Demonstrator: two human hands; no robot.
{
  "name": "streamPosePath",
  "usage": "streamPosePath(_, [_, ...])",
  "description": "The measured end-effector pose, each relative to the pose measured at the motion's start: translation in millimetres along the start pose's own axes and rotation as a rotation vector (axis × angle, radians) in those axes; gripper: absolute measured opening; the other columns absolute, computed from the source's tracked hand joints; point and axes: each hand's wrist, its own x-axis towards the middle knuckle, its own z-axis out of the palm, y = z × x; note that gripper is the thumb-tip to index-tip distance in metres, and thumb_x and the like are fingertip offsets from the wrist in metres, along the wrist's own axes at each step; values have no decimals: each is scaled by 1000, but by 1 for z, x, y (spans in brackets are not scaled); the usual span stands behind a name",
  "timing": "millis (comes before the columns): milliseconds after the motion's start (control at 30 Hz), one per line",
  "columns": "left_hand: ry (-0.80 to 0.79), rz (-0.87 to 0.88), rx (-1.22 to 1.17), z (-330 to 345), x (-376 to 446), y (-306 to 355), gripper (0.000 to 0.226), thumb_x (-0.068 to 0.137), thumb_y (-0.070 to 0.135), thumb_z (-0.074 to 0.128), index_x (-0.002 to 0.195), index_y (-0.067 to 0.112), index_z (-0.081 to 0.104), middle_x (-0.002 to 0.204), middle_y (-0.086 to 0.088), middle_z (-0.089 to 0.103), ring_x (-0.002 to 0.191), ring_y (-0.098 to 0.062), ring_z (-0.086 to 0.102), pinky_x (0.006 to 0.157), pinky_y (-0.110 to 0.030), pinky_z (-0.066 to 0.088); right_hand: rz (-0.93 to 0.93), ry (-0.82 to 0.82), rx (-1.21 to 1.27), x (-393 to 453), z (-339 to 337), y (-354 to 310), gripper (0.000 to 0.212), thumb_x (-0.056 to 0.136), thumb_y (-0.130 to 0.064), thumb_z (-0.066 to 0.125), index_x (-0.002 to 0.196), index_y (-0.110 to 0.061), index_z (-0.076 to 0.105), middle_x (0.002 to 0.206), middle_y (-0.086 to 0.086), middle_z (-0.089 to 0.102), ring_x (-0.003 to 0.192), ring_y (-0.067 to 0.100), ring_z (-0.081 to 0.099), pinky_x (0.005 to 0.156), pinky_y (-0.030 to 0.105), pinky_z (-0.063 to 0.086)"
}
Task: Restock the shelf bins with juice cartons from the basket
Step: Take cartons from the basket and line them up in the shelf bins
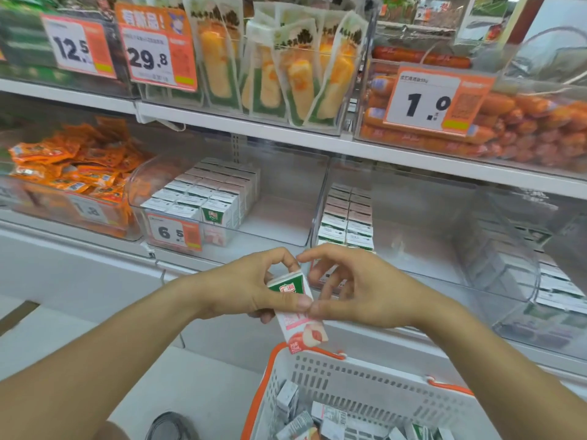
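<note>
My left hand (251, 290) grips a small juice carton (301, 325), white and pink with a green top and a peach picture, tilted above the basket. My right hand (359, 290) meets it from the right, thumb and forefinger pinching the carton's side, the other fingers loosely curled. Below stands a white basket (365, 376) with an orange rim, holding several loose cartons (295, 417). On the shelf ahead, a clear bin (286, 217) holds rows of cartons (203, 195) on its left side. A second clear bin (413, 249) to the right has two rows of cartons (347, 214) along its left wall.
Orange snack packets (73, 163) fill the bin at the left. The upper shelf carries corn packs (279, 74) and sausages (524, 128) behind price tags. A 6.5 tag (173, 231) hangs on the carton bin. Another bin of cartons (546, 281) lies at the far right.
</note>
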Motion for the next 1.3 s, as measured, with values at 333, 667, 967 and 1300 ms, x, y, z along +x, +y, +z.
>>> streamPosePath(333, [849,205,-104,-54,-18,-25,29,93,43,58,109,19,58,94,0,68,70,-7,61,70,-30,45,-81,486,246,67,20,-35,45,59,-9,88,89,-24,58,81,11,70,55,16,62,52,28,48])
streamPosePath(667, [1051,131,476,-92,-12,-95,57,83,7,67,137,17,52,139,-3,37,113,-12,42,82,6,27,-30,544,-77,172,52,-54,40,64,-22,90,89,-19,59,69,-10,66,60,-2,61,53,10,45])
streamPosePath(967, [1045,111,446,-88,-10,-91,54,83,6,63,135,14,50,144,-3,33,102,-12,48,91,-29,46,37,268,-344,199,78,-42,29,92,-30,63,100,-4,72,95,14,71,97,28,61,86,35,48])
streamPosePath(1300, [903,173,457,-56,-7,-60,21,87,11,60,105,20,63,96,6,59,77,-13,60,74,-26,48,-371,618,-247,54,81,-11,13,87,-3,63,95,-13,64,89,-5,55,78,-4,49,72,13,40])
